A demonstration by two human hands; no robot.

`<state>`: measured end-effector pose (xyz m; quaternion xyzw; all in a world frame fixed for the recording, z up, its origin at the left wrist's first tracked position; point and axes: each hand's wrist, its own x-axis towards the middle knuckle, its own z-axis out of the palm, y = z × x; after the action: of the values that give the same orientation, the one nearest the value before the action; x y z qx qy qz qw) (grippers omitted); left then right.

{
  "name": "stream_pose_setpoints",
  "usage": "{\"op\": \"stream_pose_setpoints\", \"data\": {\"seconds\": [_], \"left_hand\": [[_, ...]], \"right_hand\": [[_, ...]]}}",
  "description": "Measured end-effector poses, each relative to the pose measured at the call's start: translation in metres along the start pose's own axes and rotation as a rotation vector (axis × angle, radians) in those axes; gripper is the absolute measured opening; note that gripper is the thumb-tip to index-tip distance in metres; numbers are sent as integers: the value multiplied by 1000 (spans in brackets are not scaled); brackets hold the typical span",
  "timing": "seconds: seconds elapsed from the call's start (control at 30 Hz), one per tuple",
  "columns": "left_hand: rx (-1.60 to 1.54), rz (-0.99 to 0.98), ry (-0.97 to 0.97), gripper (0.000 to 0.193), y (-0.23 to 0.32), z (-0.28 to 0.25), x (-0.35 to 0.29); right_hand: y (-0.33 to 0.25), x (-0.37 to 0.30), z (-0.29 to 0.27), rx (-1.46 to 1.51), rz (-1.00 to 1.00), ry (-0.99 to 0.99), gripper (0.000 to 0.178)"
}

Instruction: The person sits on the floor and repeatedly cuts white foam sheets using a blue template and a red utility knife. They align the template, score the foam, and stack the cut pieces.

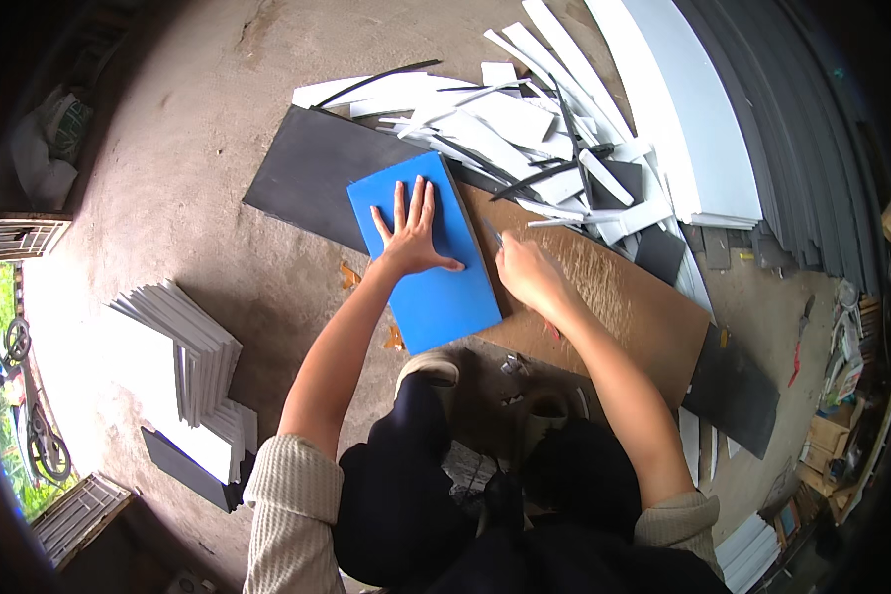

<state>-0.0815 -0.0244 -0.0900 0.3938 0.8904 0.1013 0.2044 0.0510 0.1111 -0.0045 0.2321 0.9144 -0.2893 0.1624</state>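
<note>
My left hand (pixel 411 238) lies flat with spread fingers on a blue rectangular board (pixel 441 302). This board rests tilted across a dark grey sheet (pixel 312 173) and a brown board (pixel 653 342) scored with many pale cut marks. Along the blue board's right edge, my right hand (pixel 530 269) is closed around a knife (pixel 496 238). Only the thin tip shows ahead of the fingers, and most of the handle is hidden. A small red part shows below the right wrist; whether it belongs to the knife I cannot tell.
Beyond the boards lies a heap of white and black offcut strips (pixel 525 124). Tall white sheets (pixel 683 99) and grey sheets (pixel 797 129) stand at the right. White panels (pixel 203 337) are stacked at the left. A red-handled tool (pixel 796 361) lies on the floor at the right.
</note>
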Motion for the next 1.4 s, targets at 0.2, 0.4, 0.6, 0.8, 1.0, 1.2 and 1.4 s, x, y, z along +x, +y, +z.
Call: {"op": "stream_pose_setpoints", "data": {"seconds": [0.2, 0.4, 0.6, 0.8, 1.0, 1.2, 1.4], "left_hand": [[-32, 15, -22, 135, 9, -4, 3], [-22, 6, -34, 134, 4, -4, -1], [-27, -19, -17, 132, 2, 0, -1], [36, 9, -4, 135, 5, 4, 4], [70, -36, -68, 136, 12, 1, 8], [90, -59, -50, 136, 1, 0, 1], [13, -42, -39, 133, 9, -1, 1]], "right_hand": [[-17, 126, 19, -78, -29, 162, 29], [-44, 151, 4, 94, 187, -179, 23], [-41, 91, 4, 81, 337, -364, 25], [23, -25, 58, 116, 285, -242, 31], [47, -95, 87, 92, 246, -140, 31], [16, -83, 31, 125, 267, -226, 28], [-4, 50, 13, -2, 23, 181, 27]]}}
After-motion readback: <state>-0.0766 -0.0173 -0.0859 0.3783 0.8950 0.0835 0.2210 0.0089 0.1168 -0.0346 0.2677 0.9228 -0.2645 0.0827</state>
